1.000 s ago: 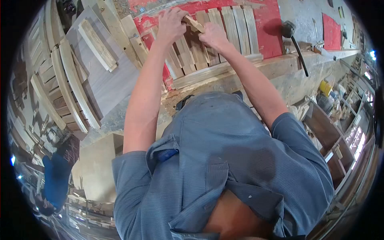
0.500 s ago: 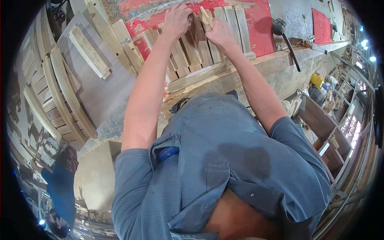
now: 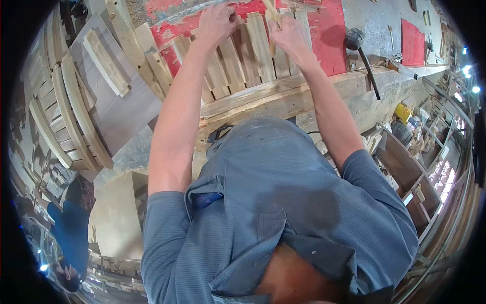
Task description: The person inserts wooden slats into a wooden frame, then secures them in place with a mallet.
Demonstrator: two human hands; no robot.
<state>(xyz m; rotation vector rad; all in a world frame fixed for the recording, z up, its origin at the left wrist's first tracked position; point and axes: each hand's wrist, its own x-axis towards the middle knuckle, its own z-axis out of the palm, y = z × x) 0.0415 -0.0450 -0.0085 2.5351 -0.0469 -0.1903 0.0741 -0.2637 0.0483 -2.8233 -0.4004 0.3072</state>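
At the top of the view, my left hand (image 3: pixel 216 21) is closed over the upper ends of several wooden slats (image 3: pixel 232 62); what its fingers hold, if anything, is hidden. To its right, my right hand (image 3: pixel 291 34) grips a thin light wooden piece (image 3: pixel 270 7) that sticks up past the fingers. The slats lie side by side on a red surface (image 3: pixel 326 38), their lower ends against a long wooden rail (image 3: pixel 258 96).
A black mallet (image 3: pixel 355 39) lies right of the slats, with a saw (image 3: pixel 403 69) farther right. Curved wooden frames (image 3: pixel 71 111) and a loose strip on a brown panel (image 3: pixel 124 111) are at left. A person in blue (image 3: pixel 69 230) is at lower left.
My right hand has shifted slightly right along the slats with the thin piece. My left hand has moved a little left. The surrounding view has shifted slightly.
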